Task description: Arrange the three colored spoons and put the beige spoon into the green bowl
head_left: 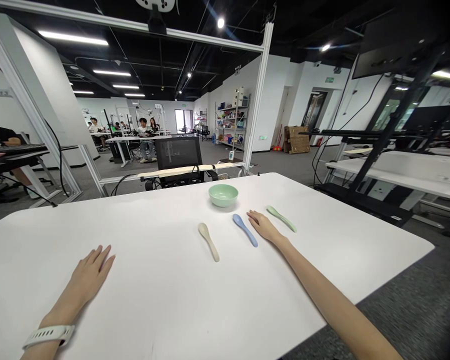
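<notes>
My left hand (92, 272) lies flat on the left part of the white table, fingers stretched out and holding nothing. On the right, my right hand (262, 225) rests palm down between a blue spoon (244, 230) and a green spoon (282, 218); its fingers are extended and grip neither one. A beige spoon (209, 242) lies left of the blue one. All three spoons have their bowls toward the far side. Behind them stands a light green bowl (223, 195), upright, just beyond the blue spoon.
The white table (153, 280) has rounded corners. An aluminium frame (260, 100) rises past its far edge, with a black mesh chair (179, 152) behind. Another desk (405, 175) stands to the right. Several people sit at desks in the background.
</notes>
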`<state>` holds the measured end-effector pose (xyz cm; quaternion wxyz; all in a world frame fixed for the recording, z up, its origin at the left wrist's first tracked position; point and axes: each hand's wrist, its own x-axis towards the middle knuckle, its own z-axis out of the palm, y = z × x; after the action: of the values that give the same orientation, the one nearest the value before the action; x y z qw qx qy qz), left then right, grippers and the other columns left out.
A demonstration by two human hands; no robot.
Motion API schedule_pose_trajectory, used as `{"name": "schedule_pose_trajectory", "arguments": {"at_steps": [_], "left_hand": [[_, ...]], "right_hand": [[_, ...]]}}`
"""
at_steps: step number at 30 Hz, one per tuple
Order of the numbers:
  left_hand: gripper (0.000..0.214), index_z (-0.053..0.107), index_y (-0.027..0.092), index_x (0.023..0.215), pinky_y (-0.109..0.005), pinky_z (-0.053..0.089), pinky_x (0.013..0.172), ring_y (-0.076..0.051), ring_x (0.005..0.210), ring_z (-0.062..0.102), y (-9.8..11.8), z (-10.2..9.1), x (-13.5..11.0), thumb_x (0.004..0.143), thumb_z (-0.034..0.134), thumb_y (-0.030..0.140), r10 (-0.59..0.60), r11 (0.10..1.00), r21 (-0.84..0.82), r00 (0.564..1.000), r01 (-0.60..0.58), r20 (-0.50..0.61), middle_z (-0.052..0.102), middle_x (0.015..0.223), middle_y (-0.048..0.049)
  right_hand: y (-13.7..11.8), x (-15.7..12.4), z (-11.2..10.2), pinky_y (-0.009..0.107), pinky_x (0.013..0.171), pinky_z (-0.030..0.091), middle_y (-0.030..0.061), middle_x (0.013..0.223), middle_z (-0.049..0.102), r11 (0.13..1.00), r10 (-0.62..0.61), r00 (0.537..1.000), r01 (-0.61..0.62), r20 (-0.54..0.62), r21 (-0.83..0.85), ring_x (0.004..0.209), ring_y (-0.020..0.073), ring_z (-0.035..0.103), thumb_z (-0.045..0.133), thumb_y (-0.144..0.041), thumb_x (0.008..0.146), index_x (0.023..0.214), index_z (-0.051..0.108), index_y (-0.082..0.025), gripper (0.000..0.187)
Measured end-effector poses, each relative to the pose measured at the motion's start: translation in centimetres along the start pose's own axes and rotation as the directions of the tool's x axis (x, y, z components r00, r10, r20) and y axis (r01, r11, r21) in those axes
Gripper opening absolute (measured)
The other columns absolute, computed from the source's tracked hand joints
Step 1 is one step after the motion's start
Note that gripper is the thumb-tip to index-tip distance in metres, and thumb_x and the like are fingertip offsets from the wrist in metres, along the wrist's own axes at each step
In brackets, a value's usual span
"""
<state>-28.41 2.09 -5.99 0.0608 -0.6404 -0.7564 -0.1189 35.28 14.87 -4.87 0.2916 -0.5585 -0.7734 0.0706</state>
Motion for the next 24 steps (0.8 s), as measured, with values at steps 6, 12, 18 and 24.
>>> {"name": "schedule_pose_trajectory", "arguments": {"at_steps": [6, 12, 18, 24], "left_hand": [[0.085, 0.050, 0.006, 0.153, -0.053, 0.038, 0.122, -0.038, 0.152, 0.044, 0.1, 0.0, 0.0, 0.090, 0.022, 0.057, -0.014, 1.000, -0.013, 1.000, 0.014, 0.006, 0.049, 0.162, -0.0209], [0.085, 0.052, 0.006, 0.151, -0.054, 0.039, 0.120, -0.038, 0.150, 0.046, 0.1, -0.1, 0.0, 0.089, 0.024, 0.057, -0.010, 1.000, -0.002, 1.000, 0.010, -0.005, 0.052, 0.160, -0.0221], [0.079, 0.055, 0.009, 0.149, -0.053, 0.041, 0.119, -0.037, 0.149, 0.048, 0.3, 0.1, -0.1, 0.090, 0.027, 0.053, 0.000, 1.000, 0.016, 0.999, 0.000, -0.042, 0.057, 0.156, -0.0197], [0.079, 0.052, 0.009, 0.152, -0.053, 0.038, 0.122, -0.036, 0.151, 0.045, 0.4, -0.1, -0.3, 0.092, 0.025, 0.053, -0.016, 1.000, 0.001, 1.000, 0.016, -0.017, 0.053, 0.160, -0.0190]], "right_hand": [[-0.3, -0.1, 0.1, 0.046, 0.124, 0.038, 0.0197, 0.149, 0.061, 1.000, 0.028, 1.000, -0.028, 0.004, -0.010, 0.147, 0.0312, 0.051, 0.043, -0.031, 0.104, 0.136, 0.070, -0.010, 0.047], [-1.0, -0.2, -1.1, 0.050, 0.123, 0.037, 0.0205, 0.151, 0.059, 0.998, 0.044, 0.998, -0.046, -0.043, -0.031, 0.146, 0.0329, 0.050, 0.045, -0.031, 0.101, 0.136, 0.069, -0.012, 0.046], [-6.7, 0.0, -3.0, 0.049, 0.108, 0.048, 0.0161, 0.125, 0.071, 0.996, -0.021, 0.969, 0.041, -0.248, 0.075, 0.120, 0.0293, 0.063, 0.042, -0.034, 0.103, 0.130, 0.068, -0.018, 0.041], [-17.0, -1.9, -0.7, 0.033, 0.081, 0.049, 0.0068, 0.092, 0.070, 0.979, -0.052, 0.995, 0.033, 0.087, 0.200, 0.087, 0.0218, 0.064, 0.056, -0.037, 0.099, 0.126, 0.066, -0.017, 0.035]]}}
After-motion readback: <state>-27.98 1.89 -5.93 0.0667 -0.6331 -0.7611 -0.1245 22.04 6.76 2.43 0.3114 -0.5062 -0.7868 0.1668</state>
